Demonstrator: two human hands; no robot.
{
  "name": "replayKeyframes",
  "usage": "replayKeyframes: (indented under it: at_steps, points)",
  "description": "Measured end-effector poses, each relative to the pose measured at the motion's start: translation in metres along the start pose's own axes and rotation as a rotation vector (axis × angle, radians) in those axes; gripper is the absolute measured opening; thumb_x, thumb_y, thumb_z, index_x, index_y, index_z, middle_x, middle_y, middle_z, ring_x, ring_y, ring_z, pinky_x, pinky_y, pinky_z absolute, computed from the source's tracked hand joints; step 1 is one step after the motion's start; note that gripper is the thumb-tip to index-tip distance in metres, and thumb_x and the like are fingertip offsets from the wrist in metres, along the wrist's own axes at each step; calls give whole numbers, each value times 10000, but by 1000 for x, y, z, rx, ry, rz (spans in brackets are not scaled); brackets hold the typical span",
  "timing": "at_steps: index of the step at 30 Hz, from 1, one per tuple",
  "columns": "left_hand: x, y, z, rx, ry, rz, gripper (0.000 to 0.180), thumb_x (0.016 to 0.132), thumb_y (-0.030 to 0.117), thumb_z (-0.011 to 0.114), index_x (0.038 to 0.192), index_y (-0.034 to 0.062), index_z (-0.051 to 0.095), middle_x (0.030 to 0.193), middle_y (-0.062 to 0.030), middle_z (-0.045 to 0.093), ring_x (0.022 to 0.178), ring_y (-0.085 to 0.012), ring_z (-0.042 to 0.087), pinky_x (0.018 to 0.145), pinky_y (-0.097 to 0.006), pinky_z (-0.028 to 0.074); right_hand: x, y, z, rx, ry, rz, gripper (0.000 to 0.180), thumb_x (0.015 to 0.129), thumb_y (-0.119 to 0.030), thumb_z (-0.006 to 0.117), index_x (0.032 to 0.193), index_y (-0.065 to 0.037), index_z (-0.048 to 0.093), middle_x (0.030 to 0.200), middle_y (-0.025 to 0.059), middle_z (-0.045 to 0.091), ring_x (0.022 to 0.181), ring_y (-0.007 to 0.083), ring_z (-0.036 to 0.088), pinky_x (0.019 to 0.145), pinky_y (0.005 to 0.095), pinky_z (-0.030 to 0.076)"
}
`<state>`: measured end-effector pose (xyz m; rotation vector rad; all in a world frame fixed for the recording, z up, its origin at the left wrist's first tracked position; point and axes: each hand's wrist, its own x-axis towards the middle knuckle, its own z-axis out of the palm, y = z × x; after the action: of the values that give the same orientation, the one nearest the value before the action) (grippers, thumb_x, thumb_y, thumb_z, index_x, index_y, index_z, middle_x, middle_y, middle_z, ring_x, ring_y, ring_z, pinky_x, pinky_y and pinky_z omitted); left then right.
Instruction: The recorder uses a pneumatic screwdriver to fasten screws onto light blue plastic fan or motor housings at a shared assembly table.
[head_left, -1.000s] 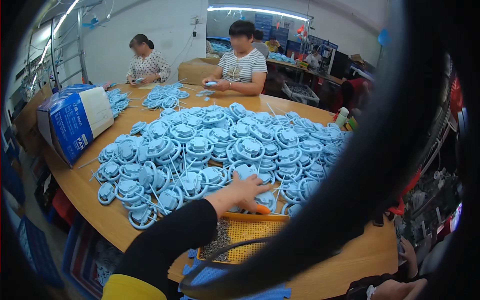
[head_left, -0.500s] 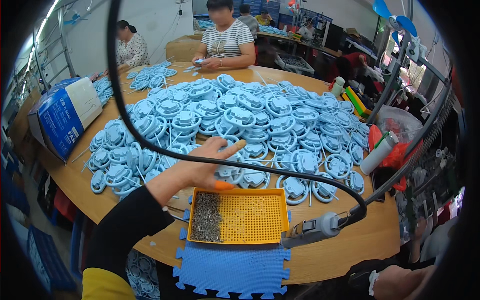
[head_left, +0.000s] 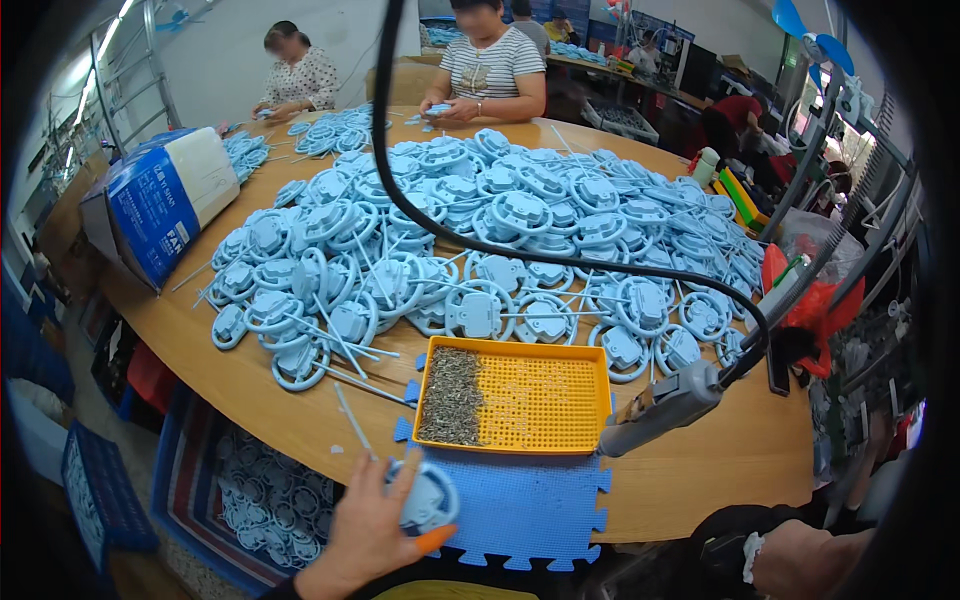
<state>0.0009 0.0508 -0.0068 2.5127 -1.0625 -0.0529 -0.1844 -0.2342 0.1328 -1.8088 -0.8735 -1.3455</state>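
My left hand (head_left: 365, 530), with an orange cover on the thumb, grips a light blue plastic ring-shaped part (head_left: 432, 497) at the table's near edge. The part has a round middle inside its ring; a thin light blue stick (head_left: 353, 417) juts up beside my fingers. Right beside it lies a blue foam mat (head_left: 520, 510). Above the mat sits a yellow tray (head_left: 607, 400), small metal screws (head_left: 450, 400) heaped in its left side. A grey power screwdriver (head_left: 665, 408) on a black cable stands by the tray's right end, unheld. My right hand is out of view.
A large pile of similar light blue parts (head_left: 520, 212) covers the table (head_left: 700, 490). A blue-and-white carton (head_left: 150, 205) stands left; a bin (head_left: 185, 490) of parts sits below. The black cable (head_left: 560, 262) loops across. Two people (head_left: 490, 70) work at the far side.
My left hand has come from the pile down to the near edge, bringing a light blue ring-shaped part with it. The view has shifted, and the screwdriver tilts more upright.
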Motion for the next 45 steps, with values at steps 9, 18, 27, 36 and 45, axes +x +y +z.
replayKeyframes:
  at_steps: [9,18,27,36,45]
  points:
    - [-32,18,23,-15,20,329,714,722,549,708,1298,157,549,1376,-220,369,1274,-483,331,982,-625,299,-130,-43,-9,-51,403,664,473,838,-116,544,1299,-22,498,1185,145,578,1061,264,584,932,408,462]
    - [-5,-25,63,108,76,561,653,726,705,590,1230,290,601,1371,-143,402,1275,-486,319,986,-645,263,-183,15,98,-872,-648,1075,685,740,-364,741,1199,79,494,1262,309,421,1155,447,412,971,498,348]
    - [19,-37,21,-50,16,593,806,706,675,646,1367,244,476,1451,-184,316,1332,-474,258,1043,-648,210,-196,18,58,-740,-220,1148,769,742,-241,756,1364,35,395,1375,225,425,1298,343,397,1051,417,327]
    - [214,-100,-9,255,357,422,745,757,421,713,1382,141,422,1149,-187,526,1046,-360,512,896,-491,374,-105,105,49,-280,90,1246,547,728,-89,733,1214,13,503,1054,108,611,997,243,603,881,382,456]
    - [232,-138,-19,52,51,67,757,829,515,609,1448,182,328,1196,-198,543,1167,-373,480,1032,-610,238,-92,67,49,-117,297,1100,237,861,-238,606,996,-64,521,724,61,537,545,171,502,498,308,418]
